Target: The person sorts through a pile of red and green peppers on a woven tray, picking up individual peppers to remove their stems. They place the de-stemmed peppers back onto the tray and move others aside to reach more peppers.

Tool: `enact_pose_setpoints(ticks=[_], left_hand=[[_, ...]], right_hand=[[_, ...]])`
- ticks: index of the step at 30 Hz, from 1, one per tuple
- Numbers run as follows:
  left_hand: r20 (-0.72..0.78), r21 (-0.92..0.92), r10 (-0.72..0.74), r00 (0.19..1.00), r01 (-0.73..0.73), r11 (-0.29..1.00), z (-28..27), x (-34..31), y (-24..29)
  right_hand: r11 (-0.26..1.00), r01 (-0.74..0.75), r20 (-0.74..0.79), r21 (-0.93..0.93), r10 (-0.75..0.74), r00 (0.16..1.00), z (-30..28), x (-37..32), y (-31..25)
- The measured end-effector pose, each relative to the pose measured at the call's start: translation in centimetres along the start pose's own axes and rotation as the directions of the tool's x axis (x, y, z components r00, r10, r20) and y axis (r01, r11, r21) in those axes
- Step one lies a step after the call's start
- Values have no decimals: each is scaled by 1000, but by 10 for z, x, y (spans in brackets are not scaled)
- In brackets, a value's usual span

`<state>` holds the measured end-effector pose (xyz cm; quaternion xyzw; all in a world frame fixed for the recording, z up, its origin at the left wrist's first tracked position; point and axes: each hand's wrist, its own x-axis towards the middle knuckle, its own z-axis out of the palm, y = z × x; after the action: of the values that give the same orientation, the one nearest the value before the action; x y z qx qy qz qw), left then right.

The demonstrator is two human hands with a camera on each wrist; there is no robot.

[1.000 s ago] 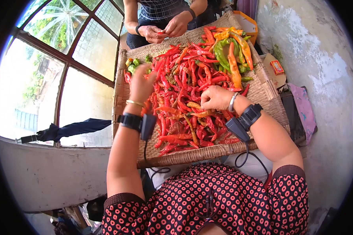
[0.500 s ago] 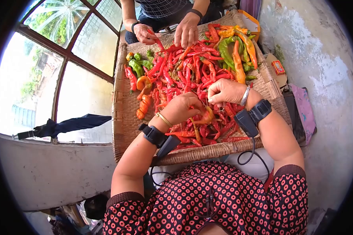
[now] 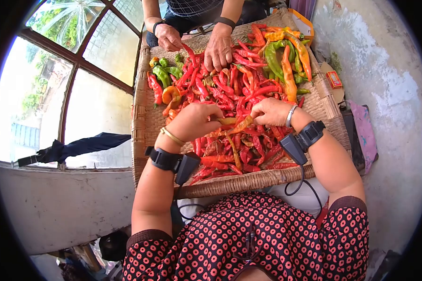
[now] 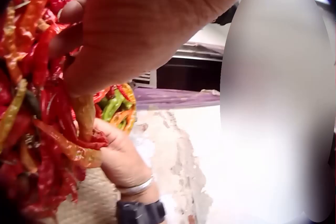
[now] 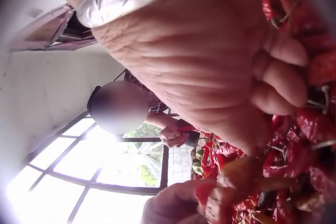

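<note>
My left hand (image 3: pixel 195 120) is over the middle of a heap of red chili peppers (image 3: pixel 255 145), pinching a yellowish chili pepper (image 4: pixel 85 116) between thumb and fingers. Facing it from the right, my right hand (image 3: pixel 273 112) pinches one end of an orange-yellow chili pepper (image 3: pixel 241 125). The two hands are close together, and these peppers nearly meet between them. In the right wrist view my right palm (image 5: pixel 194 61) fills the top, its fingers curled beside wrinkled red peppers. Left fingertips are partly hidden behind the hand in the left wrist view.
The heap lies on a woven tray (image 3: pixel 332 122). Green and yellow peppers (image 3: pixel 290 70) sit at its far right, small green ones (image 3: pixel 162 75) far left. Across it, another person's hand (image 3: pixel 218 51) reaches into the heap. A window and dark umbrella (image 3: pixel 79 149) are left, a wall right.
My left hand has come from the tray's left side to the middle, where it now holds a pepper. My right hand shifted slightly right. The other person's hands parted and moved onto the heap.
</note>
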<state>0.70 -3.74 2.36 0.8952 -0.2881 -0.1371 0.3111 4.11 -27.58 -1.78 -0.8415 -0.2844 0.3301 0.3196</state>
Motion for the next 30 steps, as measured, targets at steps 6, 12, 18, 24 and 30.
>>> enact_pose_setpoints(ticks=[6, 12, 18, 24, 30], left_hand=[[22, 318, -5, 1000, -3, 948, -11, -10, 0], [-168, 236, -89, 982, 128, 963, -27, -13, 5], [-676, -258, -159, 720, -29, 966, -26, 9, -37], [-160, 149, 167, 973, -144, 978, 29, 22, -17], [92, 279, 87, 992, -109, 954, 49, 22, -14]], right_hand=[[996, 76, -54, -48, -79, 995, 6, 8, 8], [991, 68, -58, -117, -75, 995, 7, 6, 2], [987, 71, -62, -141, -81, 995, 8, 6, 4], [984, 114, -210, -138, -142, 967, 7, 4, 0], [953, -27, -400, -301, -100, 911, 12, 4, 1]])
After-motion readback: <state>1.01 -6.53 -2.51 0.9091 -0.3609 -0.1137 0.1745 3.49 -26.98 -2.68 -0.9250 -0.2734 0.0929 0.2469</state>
